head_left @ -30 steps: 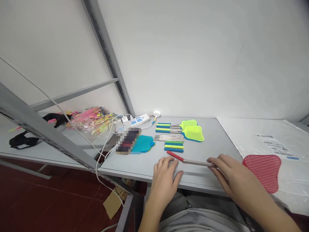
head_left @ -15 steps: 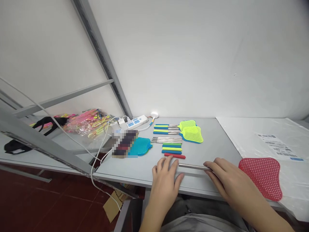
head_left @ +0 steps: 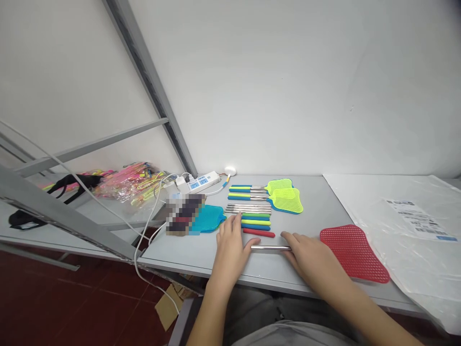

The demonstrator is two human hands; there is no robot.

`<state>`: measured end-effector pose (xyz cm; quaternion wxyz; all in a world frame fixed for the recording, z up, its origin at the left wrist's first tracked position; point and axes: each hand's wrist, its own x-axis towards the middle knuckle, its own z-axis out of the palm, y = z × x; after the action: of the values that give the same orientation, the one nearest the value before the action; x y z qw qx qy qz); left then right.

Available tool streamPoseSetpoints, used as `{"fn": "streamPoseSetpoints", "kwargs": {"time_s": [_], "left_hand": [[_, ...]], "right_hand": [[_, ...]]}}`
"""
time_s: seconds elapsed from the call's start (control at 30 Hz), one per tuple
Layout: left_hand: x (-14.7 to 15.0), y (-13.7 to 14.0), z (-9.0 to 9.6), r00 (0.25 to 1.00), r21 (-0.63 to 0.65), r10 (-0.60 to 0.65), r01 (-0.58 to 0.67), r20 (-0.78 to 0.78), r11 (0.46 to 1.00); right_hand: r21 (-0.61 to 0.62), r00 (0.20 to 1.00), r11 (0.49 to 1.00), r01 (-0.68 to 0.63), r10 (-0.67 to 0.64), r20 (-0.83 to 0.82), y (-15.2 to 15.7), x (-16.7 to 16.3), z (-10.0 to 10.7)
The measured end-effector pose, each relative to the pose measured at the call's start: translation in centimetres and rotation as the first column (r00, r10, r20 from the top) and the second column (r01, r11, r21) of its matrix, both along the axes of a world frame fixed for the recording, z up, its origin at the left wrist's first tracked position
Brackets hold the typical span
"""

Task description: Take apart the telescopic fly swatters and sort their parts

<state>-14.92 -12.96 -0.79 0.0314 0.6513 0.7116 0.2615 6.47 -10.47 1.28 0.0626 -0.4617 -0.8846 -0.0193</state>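
Note:
A red fly swatter head (head_left: 355, 254) lies at the right with its metal rod (head_left: 270, 248) pointing left. My right hand (head_left: 309, 259) is closed around that rod, between the head and the free end. My left hand (head_left: 228, 250) is open, fingers stretched forward, the thumb at the rod's free end. Its fingertips reach the left ends of several coloured handle grips. Just beyond the rod lies a red grip (head_left: 259, 233), with blue, yellow-green and green grips (head_left: 256, 222) behind it. Several bare metal rods (head_left: 248, 209) lie farther back.
Fly swatters with yellow-green heads (head_left: 286, 199) lie near the wall. A stack of blue heads (head_left: 209, 218) sits left, partly under a blurred patch. A power strip (head_left: 200, 182) with cables stands behind it. White plastic packaging (head_left: 396, 230) covers the right of the table.
The swatter has moved left with my right hand. My left hand has shifted left and forward, its thumb now at the rod's free end.

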Motion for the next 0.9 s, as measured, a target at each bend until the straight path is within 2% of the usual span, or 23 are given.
{"fn": "streamPoseSetpoints", "kwargs": {"time_s": [0.1, 0.27, 0.5, 0.77, 0.9], "left_hand": [[-0.7, 0.1, -0.3, 0.999, -0.063, -0.045, 0.044, -0.010, 0.997], [-1.4, -0.1, -0.8, 0.988, -0.167, -0.153, 0.153, 0.015, 0.974], [-2.0, 0.4, -0.8, 0.975, -0.155, -0.214, 0.222, 0.067, 0.963], [-1.8, 0.7, -1.5, 0.984, -0.138, -0.172, 0.175, 0.034, 0.975], [-1.6, 0.7, -1.4, 0.988, -0.124, -0.152, 0.155, 0.038, 0.980]], "right_hand": [[-0.021, 0.999, 1.000, 0.004, -0.003, 0.045, 0.6, -1.3, 0.1], [-0.038, 0.998, 0.998, 0.040, -0.038, 0.053, 0.9, -2.3, -1.0], [-0.013, 0.996, 0.997, 0.069, -0.069, 0.048, 1.8, -2.9, -2.1], [0.207, 0.997, 0.976, 0.066, -0.071, 0.016, 2.2, -2.5, -4.3], [0.259, 0.999, 0.965, 0.050, -0.047, -0.018, 2.2, -2.4, -4.4]]}}
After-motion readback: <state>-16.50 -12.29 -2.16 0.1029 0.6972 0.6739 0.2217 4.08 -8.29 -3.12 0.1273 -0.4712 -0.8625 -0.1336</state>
